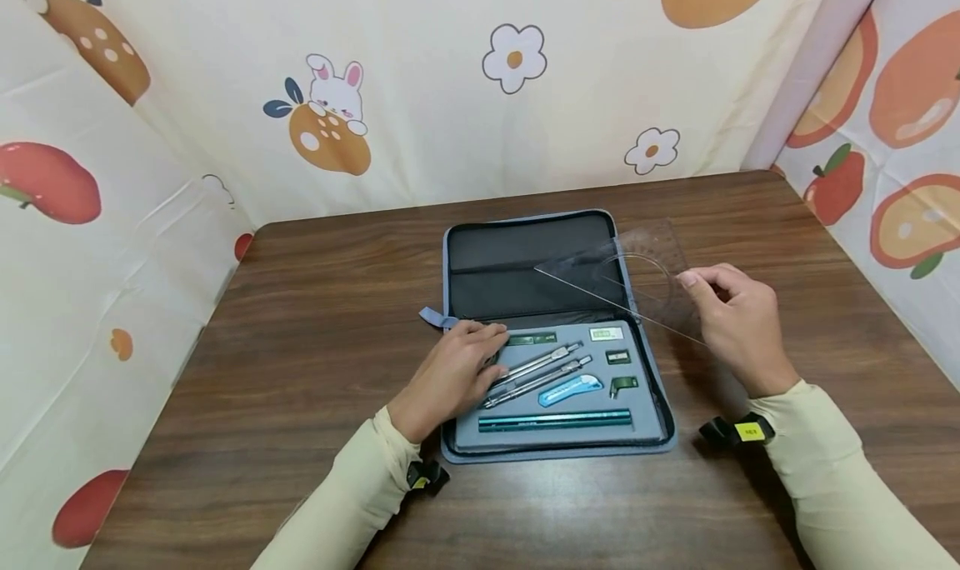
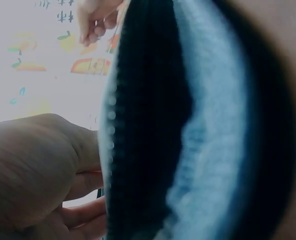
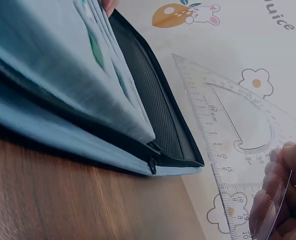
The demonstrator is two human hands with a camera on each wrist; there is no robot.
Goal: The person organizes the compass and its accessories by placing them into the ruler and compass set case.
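Note:
A clear plastic set square [image 1: 663, 303] is pinched at one edge by my right hand [image 1: 738, 328], tilted above the table and partly over the case lid. Curled fingers show through the plastic in the right wrist view. Below lies an open zip case [image 1: 525, 291] with a grey tray [image 1: 491, 437]. My left hand [image 1: 457, 370] rests on the tray's left side, covering the ends of two silver drawing instruments [image 1: 543, 382]. The tray also holds a blue cutter [image 1: 570, 390], green pencils [image 1: 555, 421], a white eraser [image 1: 606, 334] and a green sharpener [image 1: 618, 357].
The case stands on a brown wood-grain table [image 1: 337, 320]. A printed curtain [image 1: 435, 78] hangs behind the table and along both sides. A fabric tab [image 1: 437, 317] sticks out at the case's left edge.

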